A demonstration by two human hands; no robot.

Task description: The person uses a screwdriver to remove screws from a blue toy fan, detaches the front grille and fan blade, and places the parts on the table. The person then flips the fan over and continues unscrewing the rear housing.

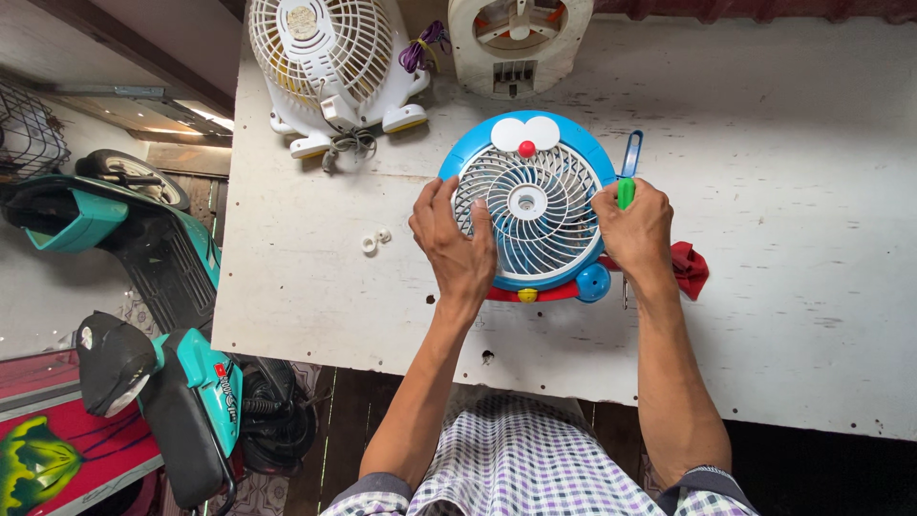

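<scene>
While both my hands press on it, the small blue fan (pixel 531 205) lies face up near the middle of the white table (pixel 764 143).

Left hand (pixel 457 244): my grip is spread flat over the left side of the white grille (pixel 535 205), fingers curled on its ribs, clamped around nothing.

Right hand (pixel 638 229): my grip is closed around a green-handled tool (pixel 626 192) while it leans on the fan's right rim.

Risk: I judge the thin plastic ribs could snap if I press unevenly; the tool could slip off the smooth round shell and scratch it.

Loose bits: two tiny white parts (pixel 374 239) sit apart to the left and could roll off the table edge.

Materials: glossy moulded plastic shell, radial slatted grille, scuffed painted tabletop.

Cloth: a crumpled red rag (pixel 690 268) lies soft beside my right wrist.

Nearby: a white fan (pixel 320 57) with a wire-like cage and a square fan housing (pixel 516 38) rest at the far edge.
</scene>
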